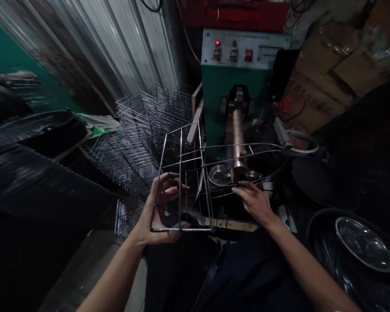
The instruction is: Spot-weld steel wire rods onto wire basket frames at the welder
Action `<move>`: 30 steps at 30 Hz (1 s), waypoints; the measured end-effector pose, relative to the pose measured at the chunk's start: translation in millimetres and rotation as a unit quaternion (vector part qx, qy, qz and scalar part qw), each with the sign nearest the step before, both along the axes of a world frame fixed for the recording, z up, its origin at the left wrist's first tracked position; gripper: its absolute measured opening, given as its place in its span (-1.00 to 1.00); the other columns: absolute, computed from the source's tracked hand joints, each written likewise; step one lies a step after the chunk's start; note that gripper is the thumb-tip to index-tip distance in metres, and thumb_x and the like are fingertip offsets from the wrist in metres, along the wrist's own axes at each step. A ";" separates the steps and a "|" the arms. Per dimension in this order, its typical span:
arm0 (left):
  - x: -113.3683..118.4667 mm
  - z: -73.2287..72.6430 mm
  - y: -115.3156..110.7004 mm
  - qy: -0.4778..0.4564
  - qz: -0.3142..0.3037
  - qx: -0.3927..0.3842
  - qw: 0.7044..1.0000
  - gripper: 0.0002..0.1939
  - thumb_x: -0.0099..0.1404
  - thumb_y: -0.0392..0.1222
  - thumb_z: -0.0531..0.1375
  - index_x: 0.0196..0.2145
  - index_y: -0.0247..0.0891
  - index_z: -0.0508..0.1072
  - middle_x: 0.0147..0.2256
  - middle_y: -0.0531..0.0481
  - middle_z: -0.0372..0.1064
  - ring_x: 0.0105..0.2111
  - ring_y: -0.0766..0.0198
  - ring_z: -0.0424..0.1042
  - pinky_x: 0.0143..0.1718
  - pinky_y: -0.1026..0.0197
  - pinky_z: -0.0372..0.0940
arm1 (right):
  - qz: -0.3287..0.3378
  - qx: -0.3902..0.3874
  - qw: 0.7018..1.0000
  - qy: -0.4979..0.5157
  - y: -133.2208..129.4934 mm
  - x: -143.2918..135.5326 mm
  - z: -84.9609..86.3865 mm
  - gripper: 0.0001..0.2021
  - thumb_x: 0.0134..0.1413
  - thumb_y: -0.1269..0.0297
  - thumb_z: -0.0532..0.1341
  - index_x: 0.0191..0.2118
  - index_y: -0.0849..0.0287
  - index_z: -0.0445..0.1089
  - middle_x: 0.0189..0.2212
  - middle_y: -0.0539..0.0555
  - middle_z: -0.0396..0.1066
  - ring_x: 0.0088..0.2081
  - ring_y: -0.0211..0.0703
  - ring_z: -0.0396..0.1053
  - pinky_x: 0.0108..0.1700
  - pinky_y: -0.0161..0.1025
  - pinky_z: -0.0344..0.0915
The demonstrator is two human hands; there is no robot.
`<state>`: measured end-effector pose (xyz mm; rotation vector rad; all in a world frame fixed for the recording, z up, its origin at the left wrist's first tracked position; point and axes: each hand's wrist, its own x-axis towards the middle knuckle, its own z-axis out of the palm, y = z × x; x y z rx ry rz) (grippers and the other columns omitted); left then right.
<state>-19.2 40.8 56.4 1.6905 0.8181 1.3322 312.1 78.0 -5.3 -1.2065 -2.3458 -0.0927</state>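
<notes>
A wire rack with a boxy left end is held up at the centre, its long wires running right past the copper electrode of a green spot welding machine. My left hand is closed around the rack's near left end, thumb along the bottom wire and fingers behind the bars. Just below the electrode tip, my right hand has its fingertips bent together at the rack's lower wires. Whether a small piece is also between those fingers cannot be made out.
Stacked wire racks stand left of the machine. Small metal dishes lie beneath the electrode. Cardboard boxes lean at the right, above a dark tub with a round metal lid. Corrugated metal sheet walls the back left.
</notes>
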 end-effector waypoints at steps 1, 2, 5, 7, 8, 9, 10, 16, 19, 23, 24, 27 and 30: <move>-0.3 0.3 1.6 -0.002 -0.001 -0.001 1.000 0.04 -0.07 -0.15 0.48 0.30 0.03 0.11 0.16 -0.18 0.10 0.04 -0.06 0.41 0.15 -0.26 0.35 | 0.001 -0.004 1.000 -0.001 1.3 -0.7 -0.3 -0.51 0.17 0.67 0.16 0.11 0.07 0.50 -0.04 0.04 0.59 0.17 -0.10 0.38 -0.16 -0.27 0.48; -0.5 0.8 3.4 -0.005 -0.002 -0.002 1.000 0.04 -0.08 -0.14 0.49 0.30 0.02 0.12 0.14 -0.17 0.12 0.03 -0.06 0.41 0.15 -0.26 0.35 | -0.001 -0.007 1.000 -0.001 2.6 -1.3 -0.6 -0.51 0.17 0.66 0.16 0.11 0.06 0.50 -0.04 0.04 0.59 0.17 -0.10 0.38 -0.14 -0.27 0.48; 0.4 3.5 8.3 -0.010 0.000 -0.005 1.000 0.01 -0.08 -0.10 0.50 0.27 0.01 0.15 0.09 -0.15 0.16 -0.01 -0.02 0.43 0.13 -0.24 0.37 | -0.008 -0.014 1.000 0.000 5.8 -3.1 -1.4 -0.51 0.18 0.66 0.16 0.10 0.03 0.50 -0.03 0.04 0.58 0.18 -0.11 0.38 -0.14 -0.28 0.49; 1.2 5.3 10.6 -0.012 0.001 -0.001 1.000 -0.01 -0.07 -0.08 0.50 0.26 0.01 0.17 0.07 -0.13 0.16 -0.04 0.01 0.44 0.08 -0.19 0.40 | -0.009 -0.014 1.000 0.001 7.1 -3.9 -1.5 -0.51 0.18 0.65 0.15 0.10 0.02 0.50 -0.02 0.04 0.58 0.17 -0.12 0.39 -0.16 -0.30 0.49; 1.5 6.1 11.4 -0.012 0.000 0.002 1.000 -0.02 -0.08 -0.07 0.50 0.26 0.01 0.18 0.07 -0.13 0.16 -0.05 0.02 0.44 0.06 -0.18 0.42 | -0.005 -0.013 1.000 0.000 7.5 -4.1 -1.4 -0.52 0.19 0.65 0.15 0.10 0.02 0.50 -0.02 0.04 0.58 0.16 -0.13 0.39 -0.15 -0.30 0.49; 1.7 6.9 11.8 -0.012 -0.003 0.004 1.000 -0.02 -0.08 -0.07 0.51 0.25 0.01 0.18 0.06 -0.12 0.17 -0.06 0.02 0.45 0.04 -0.17 0.43 | -0.001 -0.011 1.000 -0.001 7.6 -4.0 -1.3 -0.53 0.20 0.63 0.16 0.10 0.02 0.49 -0.02 0.04 0.58 0.16 -0.13 0.39 -0.13 -0.30 0.49; 1.6 7.7 12.1 -0.011 -0.007 0.004 1.000 -0.02 -0.09 -0.06 0.51 0.25 0.01 0.19 0.05 -0.12 0.17 -0.05 0.01 0.45 0.03 -0.18 0.43 | 0.001 -0.007 1.000 -0.003 7.6 -3.5 -1.1 -0.55 0.22 0.61 0.16 0.10 0.01 0.49 -0.02 0.05 0.58 0.16 -0.12 0.39 -0.11 -0.28 0.49; 0.8 18.3 14.9 0.000 -0.026 -0.001 1.000 0.00 -0.07 -0.13 0.52 0.27 0.06 0.16 0.03 -0.10 0.22 -0.08 0.02 0.47 -0.02 -0.12 0.48 | -0.058 0.035 0.997 -0.047 5.8 5.9 0.5 -0.63 0.23 0.58 0.16 0.03 0.05 0.50 -0.01 0.12 0.54 0.13 -0.06 0.40 -0.14 -0.30 0.45; 1.6 25.0 21.4 -0.003 -0.036 -0.016 0.999 -0.02 -0.08 -0.15 0.52 0.24 0.08 0.19 -0.01 -0.06 0.23 -0.09 0.03 0.47 -0.11 -0.04 0.51 | -0.063 0.040 0.995 -0.069 6.3 9.2 1.5 -0.64 0.22 0.61 0.14 -0.03 0.07 0.51 -0.05 0.13 0.55 0.11 -0.07 0.40 -0.18 -0.33 0.43; 0.6 27.5 34.7 0.013 -0.043 -0.005 0.999 -0.05 -0.05 -0.21 0.49 0.24 0.06 0.19 0.01 -0.06 0.22 -0.07 0.04 0.46 -0.08 -0.01 0.50 | -0.046 0.030 0.997 -0.050 9.9 9.7 2.8 -0.63 0.21 0.65 0.11 -0.03 0.11 0.50 -0.08 0.14 0.55 0.12 -0.07 0.40 -0.11 -0.30 0.43; -0.5 27.3 38.5 0.019 -0.053 0.001 0.998 -0.05 -0.04 -0.22 0.48 0.25 0.07 0.17 0.01 -0.06 0.23 -0.07 0.05 0.46 -0.09 0.01 0.50 | -0.045 0.023 0.998 -0.045 11.4 9.4 2.9 -0.61 0.20 0.66 0.10 -0.04 0.11 0.50 -0.09 0.13 0.55 0.13 -0.07 0.39 -0.09 -0.29 0.43; -4.6 26.9 49.8 0.024 -0.076 0.007 0.997 -0.03 -0.02 -0.24 0.46 0.27 0.11 0.14 -0.01 -0.04 0.23 -0.10 0.10 0.48 -0.15 0.08 0.50 | -0.047 0.001 0.998 -0.036 17.7 7.9 2.2 -0.60 0.17 0.69 0.11 -0.06 0.11 0.50 -0.09 0.13 0.55 0.14 -0.06 0.38 -0.04 -0.25 0.43; -7.5 27.7 59.6 0.020 -0.083 0.003 0.996 -0.05 -0.03 -0.24 0.47 0.25 0.11 0.17 0.00 -0.04 0.23 -0.11 0.11 0.49 -0.19 0.11 0.49 | -0.051 -0.012 0.998 -0.037 25.1 6.0 0.4 -0.58 0.14 0.71 0.10 -0.05 0.12 0.50 -0.07 0.14 0.54 0.14 -0.05 0.37 -0.01 -0.23 0.43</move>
